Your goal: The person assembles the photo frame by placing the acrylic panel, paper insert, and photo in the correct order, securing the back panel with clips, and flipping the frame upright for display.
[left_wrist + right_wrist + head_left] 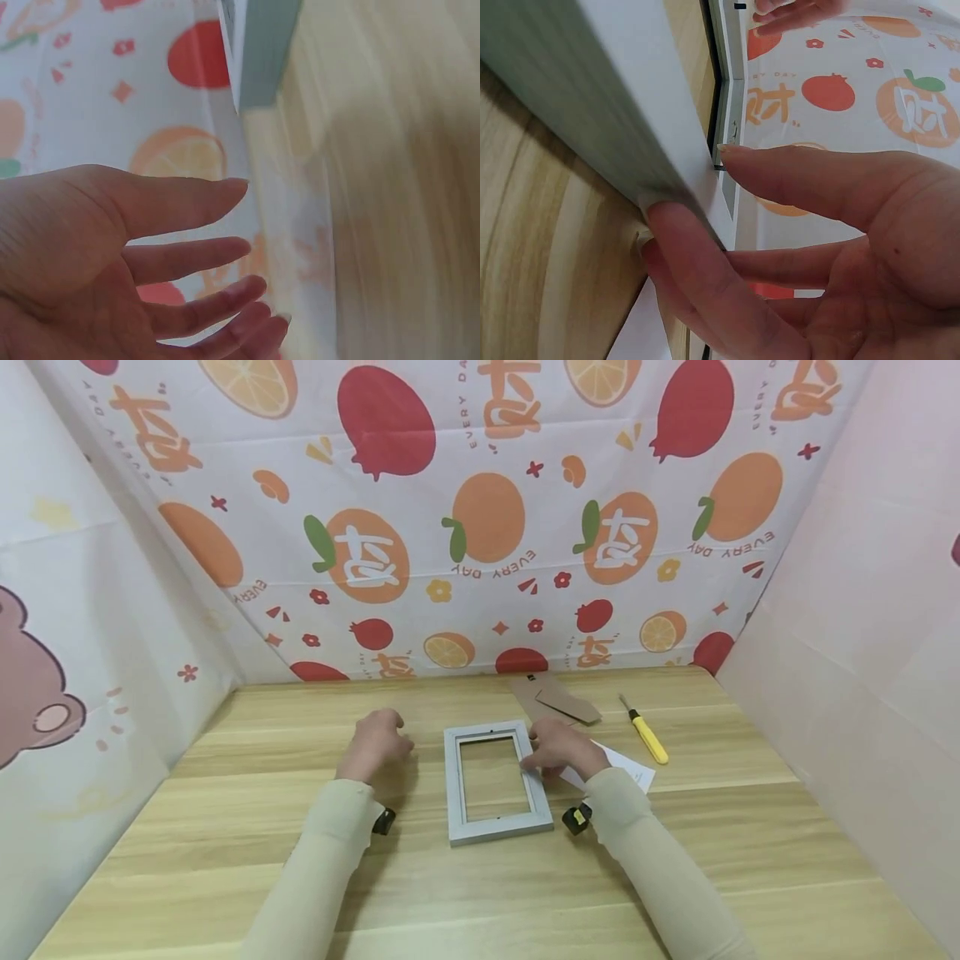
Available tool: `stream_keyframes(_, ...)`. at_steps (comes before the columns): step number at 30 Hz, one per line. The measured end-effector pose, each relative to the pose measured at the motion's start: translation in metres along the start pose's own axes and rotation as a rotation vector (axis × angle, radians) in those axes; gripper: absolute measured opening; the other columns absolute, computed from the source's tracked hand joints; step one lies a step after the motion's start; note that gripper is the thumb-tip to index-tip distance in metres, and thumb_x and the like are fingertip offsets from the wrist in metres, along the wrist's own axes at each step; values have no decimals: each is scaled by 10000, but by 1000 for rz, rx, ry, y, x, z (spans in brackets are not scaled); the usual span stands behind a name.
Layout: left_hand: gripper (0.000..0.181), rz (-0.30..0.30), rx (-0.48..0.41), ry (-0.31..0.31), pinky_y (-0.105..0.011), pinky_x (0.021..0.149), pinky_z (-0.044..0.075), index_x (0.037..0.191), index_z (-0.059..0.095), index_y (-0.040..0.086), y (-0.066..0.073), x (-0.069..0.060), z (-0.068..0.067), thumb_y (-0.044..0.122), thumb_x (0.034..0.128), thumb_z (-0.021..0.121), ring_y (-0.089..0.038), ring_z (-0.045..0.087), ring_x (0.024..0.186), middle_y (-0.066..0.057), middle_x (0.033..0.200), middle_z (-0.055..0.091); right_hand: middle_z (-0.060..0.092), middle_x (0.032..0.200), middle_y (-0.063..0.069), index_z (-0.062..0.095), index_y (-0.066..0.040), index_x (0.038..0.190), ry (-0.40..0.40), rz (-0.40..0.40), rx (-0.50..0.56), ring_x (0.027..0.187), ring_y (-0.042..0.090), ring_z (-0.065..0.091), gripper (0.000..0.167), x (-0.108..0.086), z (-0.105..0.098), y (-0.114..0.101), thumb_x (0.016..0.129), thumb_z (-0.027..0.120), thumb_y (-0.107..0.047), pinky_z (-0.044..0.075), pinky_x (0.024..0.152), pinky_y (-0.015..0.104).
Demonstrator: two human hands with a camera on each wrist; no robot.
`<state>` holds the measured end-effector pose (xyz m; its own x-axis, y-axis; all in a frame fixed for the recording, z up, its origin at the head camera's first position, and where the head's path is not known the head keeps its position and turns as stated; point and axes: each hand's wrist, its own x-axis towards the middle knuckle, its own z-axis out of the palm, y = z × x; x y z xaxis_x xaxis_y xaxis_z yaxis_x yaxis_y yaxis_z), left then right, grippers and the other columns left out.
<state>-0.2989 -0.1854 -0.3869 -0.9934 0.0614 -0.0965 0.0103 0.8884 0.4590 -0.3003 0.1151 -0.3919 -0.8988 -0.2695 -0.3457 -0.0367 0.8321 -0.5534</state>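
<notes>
A grey picture frame (453, 793) with an open middle lies flat on the wooden table. My right hand (562, 747) grips its right side. In the right wrist view, the thumb (802, 176) reaches over the frame's inner edge while fingers (697, 262) touch the outer side. To the left of the frame is my left hand (377, 745), apart from it and with nothing in its grasp. The left wrist view shows its fingers (217, 304) loosely extended beside a clear sheet (307, 240) on the tabletop, faintly reflecting the cloth.
Behind the right hand lies a brown backing board (566, 703) with a flap. White paper (626, 767) sits partly under the right wrist. Farther right is a yellow-handled screwdriver (648, 735). A fruit-print cloth (487, 593) hangs along the table's back edge.
</notes>
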Motion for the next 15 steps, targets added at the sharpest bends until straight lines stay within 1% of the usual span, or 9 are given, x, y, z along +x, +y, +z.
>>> stream_keyframes(5, 478, -63, 3, -33, -598, 1036, 538, 1285, 566, -147, -19, 7, -8, 149, 924, 671, -507, 564, 1227, -351, 1352, 585, 650, 1328, 191, 553, 4, 1416, 0, -6, 2, 681, 163, 739, 584, 1, 1, 3, 916, 791, -179, 644, 649, 280)
stream_keyframes(8, 480, -105, -7, -28, -560, 944, 567, 1234, 568, -127, -27, 10, -11, 198, 912, 715, -461, 586, 1122, -338, 1272, 608, 649, 1321, 198, 534, 12, 1430, -9, -7, 12, 680, 158, 738, 606, 1, 1, 4, 914, 794, -171, 646, 662, 284)
stream_keyframes(11, 496, -136, -8, -22, -522, 848, 563, 1180, 563, -100, -31, 12, -13, 246, 889, 766, -404, 573, 1015, -308, 1186, 617, 641, 1322, 216, 505, 26, 1453, -22, -11, 32, 680, 159, 744, 647, 2, 1, 4, 907, 801, -155, 655, 675, 291)
stream_keyframes(12, 509, -144, -5, -24, -528, 838, 557, 1175, 559, -98, -32, 13, -13, 261, 885, 774, -409, 561, 1008, -308, 1173, 610, 636, 1325, 222, 493, 29, 1461, -28, -10, 37, 677, 160, 745, 664, 2, 1, 4, 904, 805, -151, 655, 676, 292)
stream_keyframes(15, 563, -168, -21, -37, -585, 895, 543, 1217, 538, -102, -33, 16, -14, 282, 886, 782, -469, 529, 1091, -336, 1227, 560, 624, 1338, 230, 481, 29, 1472, -34, -5, 44, 660, 157, 742, 684, 2, 1, 3, 899, 810, -147, 653, 673, 284)
